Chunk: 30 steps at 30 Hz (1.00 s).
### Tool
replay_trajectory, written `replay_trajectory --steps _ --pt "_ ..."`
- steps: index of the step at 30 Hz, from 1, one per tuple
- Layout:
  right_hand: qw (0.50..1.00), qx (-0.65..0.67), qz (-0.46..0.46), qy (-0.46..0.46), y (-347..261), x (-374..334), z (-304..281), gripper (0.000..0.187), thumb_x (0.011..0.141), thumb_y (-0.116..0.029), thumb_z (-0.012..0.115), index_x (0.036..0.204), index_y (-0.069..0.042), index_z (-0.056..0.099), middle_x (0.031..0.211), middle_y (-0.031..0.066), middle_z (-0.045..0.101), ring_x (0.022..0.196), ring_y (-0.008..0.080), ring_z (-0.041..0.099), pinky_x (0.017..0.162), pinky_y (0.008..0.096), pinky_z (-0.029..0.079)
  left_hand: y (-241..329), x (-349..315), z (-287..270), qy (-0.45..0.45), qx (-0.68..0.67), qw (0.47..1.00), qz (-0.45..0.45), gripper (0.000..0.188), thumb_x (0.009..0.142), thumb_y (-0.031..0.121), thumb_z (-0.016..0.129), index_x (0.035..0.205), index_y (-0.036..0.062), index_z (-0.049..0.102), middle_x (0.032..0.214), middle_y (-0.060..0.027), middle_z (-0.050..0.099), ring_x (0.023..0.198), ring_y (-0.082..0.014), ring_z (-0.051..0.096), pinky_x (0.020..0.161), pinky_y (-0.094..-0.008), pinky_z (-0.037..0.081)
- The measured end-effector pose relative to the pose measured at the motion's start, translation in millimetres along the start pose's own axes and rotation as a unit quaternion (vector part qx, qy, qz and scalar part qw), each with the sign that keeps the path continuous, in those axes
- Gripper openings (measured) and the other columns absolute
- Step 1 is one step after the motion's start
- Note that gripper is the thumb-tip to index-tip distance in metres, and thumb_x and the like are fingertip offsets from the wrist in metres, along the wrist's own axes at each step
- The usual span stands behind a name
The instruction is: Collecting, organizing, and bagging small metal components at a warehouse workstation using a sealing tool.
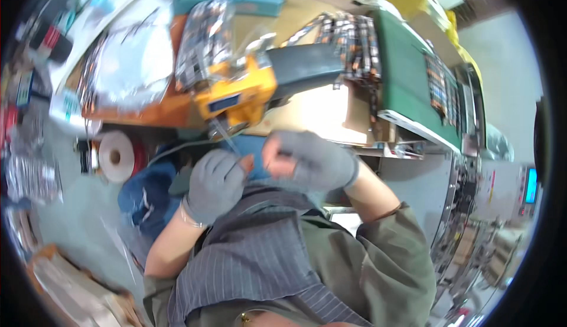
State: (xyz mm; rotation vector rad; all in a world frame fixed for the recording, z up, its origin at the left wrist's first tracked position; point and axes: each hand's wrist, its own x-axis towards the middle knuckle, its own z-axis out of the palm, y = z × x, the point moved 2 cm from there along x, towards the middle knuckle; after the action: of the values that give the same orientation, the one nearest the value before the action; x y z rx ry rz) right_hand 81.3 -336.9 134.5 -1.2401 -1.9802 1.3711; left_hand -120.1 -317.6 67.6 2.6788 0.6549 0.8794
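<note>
My left hand (216,184), in a grey glove with bare fingertips, is closed just below a yellow and dark grey machine (239,94). A thin pale strip (224,136) runs down from the machine toward its fingers; whether they grip it does not show clearly. To the right, my right hand (316,159), gloved the same way, has its fingers curled in, with the bare tips facing the left hand. A small gap parts the two hands. Blur hides whatever lies between the fingertips of either one.
Clear-wrapped bundles of patterned strips (207,35) lie behind the machine; more strips (357,43) hang right of it. A green panel (407,79) borders the right side. On the left are a clear plastic bag stack (139,61) and a white roll (117,157).
</note>
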Motion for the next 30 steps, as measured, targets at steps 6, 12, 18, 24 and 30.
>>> replay_trajectory --steps 6,12,18,24,30 --pt "0.728 -0.375 0.144 0.555 130 -58 -211 0.066 0.085 -0.056 0.052 0.122 0.0 0.048 0.121 0.0242 0.052 0.111 0.0401 0.05 0.094 0.0424 0.04 68 69 53 -0.149 -0.269 0.919 -0.248 0.074 0.082 0.038 0.065 0.133 -0.0044 0.032 0.115 -0.0273 0.054 0.098 -0.043 0.057 0.085 -0.0456 0.046" --pt "0.681 -0.193 0.498 0.501 270 -36 -268 0.108 0.069 -0.075 0.052 0.137 0.006 0.032 0.138 0.0319 0.034 0.128 0.0392 0.038 0.104 0.0424 0.034 81 141 122 0.074 -0.227 0.915 -0.325 0.093 0.076 0.028 0.073 0.14 -0.0085 0.016 0.14 -0.0329 0.027 0.131 -0.04 0.031 0.107 -0.0404 0.029" --pt "0.675 -0.101 0.507 0.526 281 -29 -273 0.113 0.071 -0.079 0.042 0.134 0.014 0.031 0.132 0.0358 0.04 0.126 0.0391 0.043 0.104 0.0414 0.034 68 167 151 0.125 -0.218 0.89 -0.379 0.098 0.076 0.029 0.072 0.14 -0.0096 0.009 0.141 -0.0339 0.022 0.132 -0.0433 0.026 0.108 -0.0414 0.026" --pt "0.713 -0.004 0.469 0.521 287 -42 -260 0.119 0.061 -0.084 0.049 0.131 0.012 0.039 0.132 0.0333 0.042 0.128 0.039 0.039 0.105 0.041 0.032 58 166 145 0.131 -0.203 0.893 -0.379 0.095 0.079 0.032 0.069 0.141 -0.009 0.009 0.141 -0.0359 0.022 0.13 -0.0459 0.029 0.107 -0.0413 0.027" --pt "0.675 -0.076 0.489 0.548 272 -25 -244 0.128 0.051 -0.085 0.057 0.136 0.008 0.033 0.135 0.031 0.04 0.127 0.0388 0.04 0.105 0.0418 0.032 48 152 129 0.201 -0.35 0.795 -0.452 0.079 0.078 0.025 0.071 0.135 -0.0098 0.027 0.128 -0.0241 0.046 0.115 -0.0313 0.049 0.098 -0.0353 0.037"
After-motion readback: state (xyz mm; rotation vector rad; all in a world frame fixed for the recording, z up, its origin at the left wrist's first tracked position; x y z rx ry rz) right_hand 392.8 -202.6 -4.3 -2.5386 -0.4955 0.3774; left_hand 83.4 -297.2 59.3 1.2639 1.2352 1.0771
